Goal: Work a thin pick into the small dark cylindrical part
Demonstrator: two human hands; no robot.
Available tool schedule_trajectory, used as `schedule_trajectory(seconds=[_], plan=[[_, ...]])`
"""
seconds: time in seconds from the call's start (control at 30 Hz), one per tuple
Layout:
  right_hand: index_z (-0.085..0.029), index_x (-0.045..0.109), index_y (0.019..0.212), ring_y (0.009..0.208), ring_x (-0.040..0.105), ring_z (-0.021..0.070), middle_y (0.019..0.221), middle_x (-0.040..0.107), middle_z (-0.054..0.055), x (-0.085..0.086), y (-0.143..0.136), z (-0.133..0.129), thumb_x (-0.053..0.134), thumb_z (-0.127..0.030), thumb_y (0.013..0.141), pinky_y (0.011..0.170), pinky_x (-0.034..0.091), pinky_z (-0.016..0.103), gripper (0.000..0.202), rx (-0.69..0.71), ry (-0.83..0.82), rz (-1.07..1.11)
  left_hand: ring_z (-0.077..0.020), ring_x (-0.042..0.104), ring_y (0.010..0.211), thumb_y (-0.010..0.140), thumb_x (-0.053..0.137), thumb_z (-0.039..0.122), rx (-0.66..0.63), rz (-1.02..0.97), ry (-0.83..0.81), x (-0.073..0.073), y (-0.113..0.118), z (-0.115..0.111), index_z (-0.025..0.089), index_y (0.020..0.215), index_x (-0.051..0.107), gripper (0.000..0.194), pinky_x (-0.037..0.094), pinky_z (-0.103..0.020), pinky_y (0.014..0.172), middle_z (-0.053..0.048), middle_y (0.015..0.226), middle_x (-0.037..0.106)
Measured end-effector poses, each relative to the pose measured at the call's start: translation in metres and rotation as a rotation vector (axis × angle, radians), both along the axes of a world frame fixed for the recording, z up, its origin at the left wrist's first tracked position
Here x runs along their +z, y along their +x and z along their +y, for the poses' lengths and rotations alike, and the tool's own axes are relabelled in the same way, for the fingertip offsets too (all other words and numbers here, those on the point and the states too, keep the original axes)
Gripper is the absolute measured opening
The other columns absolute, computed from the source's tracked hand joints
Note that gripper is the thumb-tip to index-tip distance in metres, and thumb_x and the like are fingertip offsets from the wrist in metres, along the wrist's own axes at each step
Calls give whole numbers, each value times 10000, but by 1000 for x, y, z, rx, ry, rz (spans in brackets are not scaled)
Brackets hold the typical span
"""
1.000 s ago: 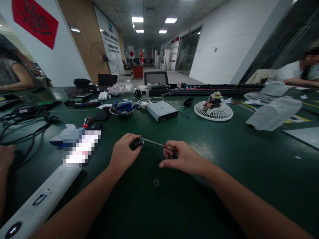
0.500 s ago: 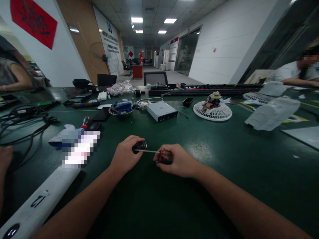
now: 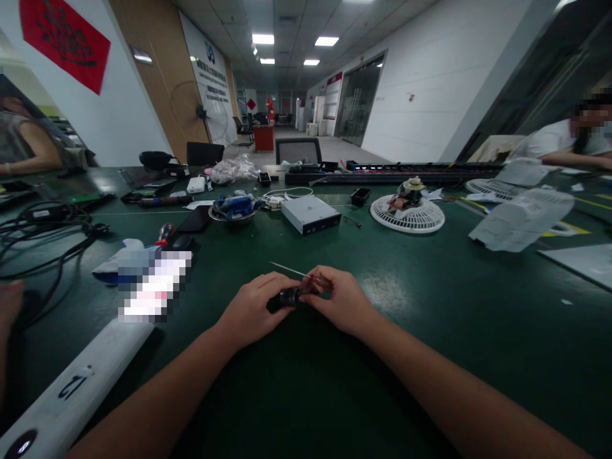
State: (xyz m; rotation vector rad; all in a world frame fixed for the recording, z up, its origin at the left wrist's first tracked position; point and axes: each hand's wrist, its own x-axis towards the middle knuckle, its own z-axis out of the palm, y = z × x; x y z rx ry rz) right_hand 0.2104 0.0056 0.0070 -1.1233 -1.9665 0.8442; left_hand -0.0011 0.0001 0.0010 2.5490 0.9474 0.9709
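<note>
Low over the green table, my left hand [image 3: 255,306] is closed around a small black cylindrical part [image 3: 289,297], whose kind I cannot make out. My right hand [image 3: 342,299] grips a screwdriver [image 3: 319,280] by its reddish see-through handle. The thin metal shaft points up and to the left, above the black part and clear of it. My right fingertips meet the near end of the black part, so both hands are close together. Fingers hide much of the part and of the handle.
Ahead lie a disc drive [image 3: 310,213], a metal bowl [image 3: 233,218] with blue things, and a white fan grille [image 3: 408,217]. To the left are a white bar [image 3: 81,382], a red-tipped screwdriver [image 3: 166,234] and black cables [image 3: 52,223]. Other people sit at both sides.
My hands have come together, the left moving right with the black part. The screwdriver shaft has swung from lying across the part to pointing up-left, away from it.
</note>
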Motion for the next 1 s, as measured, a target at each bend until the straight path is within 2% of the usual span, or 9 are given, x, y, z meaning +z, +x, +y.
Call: schedule_trajectory(seconds=[0.13, 0.3, 0.37, 0.43, 0.6, 0.73, 0.8, 0.87, 1.0], plan=[[-194, 616, 828, 686, 562, 144, 717, 571, -30, 0, 0, 2, 743, -174, 713, 655, 452, 281, 172, -22, -7, -11, -200, 627, 1027, 814, 681, 107, -43, -15, 33, -1, 1, -1, 204, 1181, 589, 390, 517, -365, 907, -55, 1111, 663], [-172, 567, 783, 660, 566, 134, 726, 600, -22, -2, 0, 7, 757, -227, 675, 621, 453, 271, 225, 67, -346, 211, -192, 643, 997, 835, 660, 110, -71, -30, 37, 2, 3, -3, 211, 1141, 605, 326, 525, -357, 883, -47, 1069, 686], [-171, 549, 780, 670, 576, 136, 738, 604, -18, -2, -1, 7, 752, -223, 664, 625, 456, 269, 240, 85, -375, 240, -193, 650, 989, 834, 654, 110, -84, -34, 47, 3, 4, -4, 205, 1133, 611, 317, 529, -355, 877, -51, 1056, 694], [-176, 540, 789, 662, 568, 135, 729, 591, -22, -1, -1, 5, 724, -207, 680, 609, 445, 263, 216, 71, -319, 187, -201, 655, 994, 820, 659, 106, -88, -32, 56, 4, 5, -5, 202, 1138, 614, 335, 531, -359, 876, -56, 1059, 699], [-199, 510, 768, 604, 485, 119, 671, 515, -43, 1, -6, -6, 627, -185, 747, 561, 366, 251, 120, 32, -35, -50, -207, 655, 1013, 802, 652, 81, -80, -21, 66, 5, 5, -5, 193, 1131, 614, 350, 528, -366, 886, -62, 1083, 702], [-198, 498, 768, 617, 491, 129, 688, 526, -28, 3, -6, -8, 608, -251, 814, 574, 351, 263, 130, 0, 54, -129, -202, 656, 996, 819, 652, 111, -44, -32, 82, 2, 3, -3, 195, 1134, 613, 329, 533, -367, 876, -60, 1082, 701], [-189, 530, 794, 652, 520, 145, 713, 551, -4, 7, -1, -5, 507, -300, 912, 606, 369, 281, 165, -21, 79, -126, -206, 660, 974, 819, 659, 137, 17, -42, 78, 1, 1, -1, 192, 1121, 621, 309, 541, -375, 861, -62, 1070, 700], [-178, 571, 828, 701, 556, 158, 746, 581, 21, 12, 6, -2, 355, -308, 994, 657, 396, 301, 302, -32, 97, -112, -210, 661, 968, 811, 670, 147, 106, -54, 60, 0, -2, 1, 187, 1106, 630, 301, 544, -384, 865, -63, 1063, 697], [-177, 631, 1070, 826, 595, 179, 936, 652, 63, 19, 23, 7, 431, -237, 972, 738, 436, 323, 230, 3, 142, -239, -208, 667, 935, 781, 704, 154, 284, -87, 42, 0, -8, 7, 192, 1061, 656, 286, 553, -388, 867, -54, 1028, 700]])
